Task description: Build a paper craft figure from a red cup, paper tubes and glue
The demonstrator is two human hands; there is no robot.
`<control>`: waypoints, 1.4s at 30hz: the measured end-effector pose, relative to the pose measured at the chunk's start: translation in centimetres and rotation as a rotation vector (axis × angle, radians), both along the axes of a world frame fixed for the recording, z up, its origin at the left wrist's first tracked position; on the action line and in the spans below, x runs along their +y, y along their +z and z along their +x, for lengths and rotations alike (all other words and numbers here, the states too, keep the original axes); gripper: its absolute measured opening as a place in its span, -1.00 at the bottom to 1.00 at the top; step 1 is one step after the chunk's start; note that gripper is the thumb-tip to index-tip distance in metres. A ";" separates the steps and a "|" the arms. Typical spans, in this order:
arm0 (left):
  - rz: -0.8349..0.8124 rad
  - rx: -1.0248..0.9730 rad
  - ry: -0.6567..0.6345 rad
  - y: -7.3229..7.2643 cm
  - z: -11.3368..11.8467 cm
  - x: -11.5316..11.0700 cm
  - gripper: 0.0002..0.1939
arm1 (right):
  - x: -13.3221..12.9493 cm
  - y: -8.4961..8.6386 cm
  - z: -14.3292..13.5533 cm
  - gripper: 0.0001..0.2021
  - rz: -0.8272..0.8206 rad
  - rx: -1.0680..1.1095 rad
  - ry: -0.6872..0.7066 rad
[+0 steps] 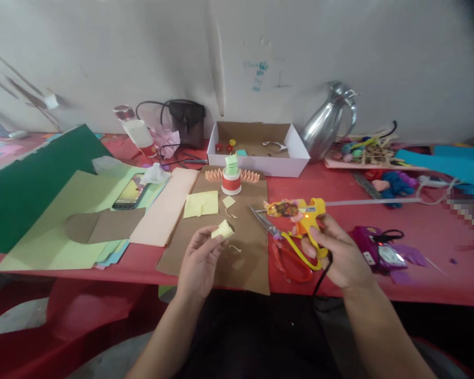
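Between the thumb and fingers of my left hand (200,263) is a small tube of pale yellow paper (223,230), one dark end facing right. My right hand (339,252) grips a yellow hot glue gun (310,221) by its handle, nozzle pointing left; a long glue stick (371,201) runs out of its back. Beneath the gun lie scissors (286,237) with yellow and red handles. On the brown cardboard (248,268) stands a red-and-white paper cup (231,182) with folded peach paper strips at both sides and a folded green strip on top. Yellow paper (201,204) lies nearby.
A white box (260,164) stands behind the cardboard, a steel jug (328,123) to its right. At left are coloured sheets (59,221), a phone (129,191) and a green board (43,184). A purple device (375,250) with a black cable lies at right.
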State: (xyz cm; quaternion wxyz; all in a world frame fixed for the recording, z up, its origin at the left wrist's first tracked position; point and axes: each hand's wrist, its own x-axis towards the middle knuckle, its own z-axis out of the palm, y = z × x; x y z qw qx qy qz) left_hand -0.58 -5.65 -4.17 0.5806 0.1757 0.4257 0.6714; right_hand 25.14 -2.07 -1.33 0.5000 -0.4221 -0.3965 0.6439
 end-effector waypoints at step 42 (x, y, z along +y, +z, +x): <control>-0.197 -0.411 -0.129 0.8 -0.4 0.0 -0.86 | -5.0 0.3 -3.7 -0.81 0.328 -0.352 0.169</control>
